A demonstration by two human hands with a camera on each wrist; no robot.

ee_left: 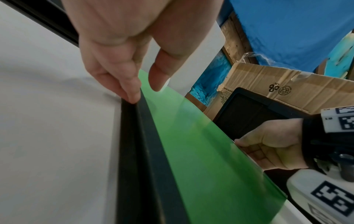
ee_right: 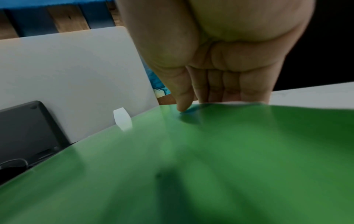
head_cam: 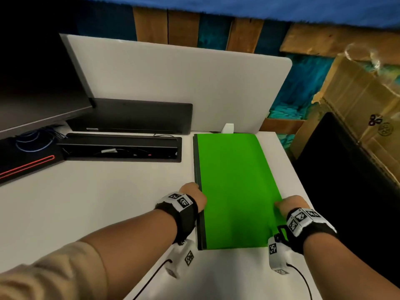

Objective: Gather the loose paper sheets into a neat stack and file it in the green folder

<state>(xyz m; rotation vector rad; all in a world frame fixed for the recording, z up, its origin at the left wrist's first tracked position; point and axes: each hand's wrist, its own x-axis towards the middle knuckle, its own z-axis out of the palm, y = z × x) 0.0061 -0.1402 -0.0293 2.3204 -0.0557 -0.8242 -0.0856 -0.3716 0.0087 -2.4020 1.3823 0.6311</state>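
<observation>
1. Flat green plastic folder with a black spine strip (head_cam: 233, 187): lying closed on the white tabletop (head_cam: 91, 204) at its right side, long axis running from the near edge toward the far edge, far end just short of the white upright divider panel (head_cam: 177, 83). The black spine is facing left.
2. Loose paper sheets: none showing on the tabletop; whether any are sitting inside the folder cannot be told.
3. Left hand (head_cam: 193, 197): reaching in from the near left, forearm bare, black wrist strap with printed markers. Fingers are pointing down, fingertips (ee_left: 132, 94) touching the black spine at the folder's left edge; thumb hovering just above the green cover. Nothing is being gripped.
4. Right hand (head_cam: 291, 205): sitting at the folder's right edge, toward the near end. The thumb (ee_right: 184, 104) is pressing on top of the green cover while the curled fingers (ee_left: 254, 153) are tucking beneath that edge, pinching the folder.
5. The two hands are standing apart, one at each long edge of the folder.
6. Dark monitor (head_cam: 39, 87): standing at the far left corner.
7. Black cable tray (head_cam: 121, 148): lying open along the far edge.
8. Brown cardboard box (head_cam: 363, 100): standing beyond the right edge.
</observation>
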